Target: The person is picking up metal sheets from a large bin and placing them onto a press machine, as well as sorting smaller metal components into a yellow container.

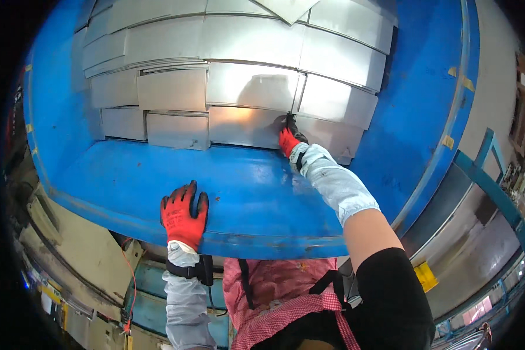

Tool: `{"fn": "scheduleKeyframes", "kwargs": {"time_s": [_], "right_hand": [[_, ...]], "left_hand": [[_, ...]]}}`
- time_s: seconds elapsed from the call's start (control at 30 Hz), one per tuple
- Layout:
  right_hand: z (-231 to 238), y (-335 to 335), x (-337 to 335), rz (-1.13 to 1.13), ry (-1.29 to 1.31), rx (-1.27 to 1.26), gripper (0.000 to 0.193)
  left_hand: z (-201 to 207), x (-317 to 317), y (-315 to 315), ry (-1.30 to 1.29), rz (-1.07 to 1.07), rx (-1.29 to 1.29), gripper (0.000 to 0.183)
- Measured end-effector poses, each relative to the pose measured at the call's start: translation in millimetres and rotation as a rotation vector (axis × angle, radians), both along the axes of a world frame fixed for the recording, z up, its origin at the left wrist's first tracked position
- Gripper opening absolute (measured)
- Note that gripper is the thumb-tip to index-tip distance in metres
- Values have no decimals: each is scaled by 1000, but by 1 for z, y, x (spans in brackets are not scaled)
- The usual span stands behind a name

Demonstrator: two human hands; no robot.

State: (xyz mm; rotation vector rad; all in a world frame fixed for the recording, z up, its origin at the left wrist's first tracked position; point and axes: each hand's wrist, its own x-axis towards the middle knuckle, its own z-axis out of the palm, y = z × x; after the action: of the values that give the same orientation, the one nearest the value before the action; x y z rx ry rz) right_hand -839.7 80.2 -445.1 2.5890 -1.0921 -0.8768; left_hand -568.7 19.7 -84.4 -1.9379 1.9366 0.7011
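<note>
Inside a blue bin (251,189), reaches with the right hand (290,137) to the right end of a front-row metal sheet (242,125), at the seam with a neighbouring sheet (329,137). Points these fingers forward, fairly close together; cannot tell whether pinching an edge or merely touching, with dark fingertips against a dark gap. Lays the left hand (185,216) palm down on bare blue near the front rim (256,238), fingers loosely spread, with no hold on anything visible, probably for balance during so long a reach. Leans in with a pink checked apron (280,277) close to the rim, likely for the same reason. Farther back, rows of metal sheets (251,38), overlapped like roof tiles, perhaps to fit many within the walls and leave edges free for fingers. Wears gloves (184,223) and pale sleeves (335,181), presumably against thin, sharp-looking edges.
</note>
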Motion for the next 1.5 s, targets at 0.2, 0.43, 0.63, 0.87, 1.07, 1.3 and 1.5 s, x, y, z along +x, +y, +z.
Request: {"fn": "scheduleKeyframes", "kwargs": {"time_s": [0.2, 0.43, 0.63, 0.87, 1.07, 1.3, 1.5], "right_hand": [[83, 16, 4, 35, 72, 201, 25], [235, 3, -65, -113, -253, 418, 28], [282, 12, -107, -388, -588, 355, 28], [308, 8, -139, -459, -568, 481, 34], [312, 7, -147, -410, -573, 469, 30], [318, 16, -166, -380, -577, 464, 38], [322, 13, -180, -340, -628, 531, 33]], "left_hand": [[56, -41, -11, 63, -238, 82, 45], [-15, -137, -26, 453, -359, 271, 59], [-163, -200, -12, 1290, 370, 1127, 53], [-221, -190, -1, 1540, 314, 772, 57], [-202, -190, -26, 1438, 377, 840, 59], [-216, -243, 16, 1534, -145, 332, 56], [-213, -267, 26, 1551, -92, 449, 54]]}}
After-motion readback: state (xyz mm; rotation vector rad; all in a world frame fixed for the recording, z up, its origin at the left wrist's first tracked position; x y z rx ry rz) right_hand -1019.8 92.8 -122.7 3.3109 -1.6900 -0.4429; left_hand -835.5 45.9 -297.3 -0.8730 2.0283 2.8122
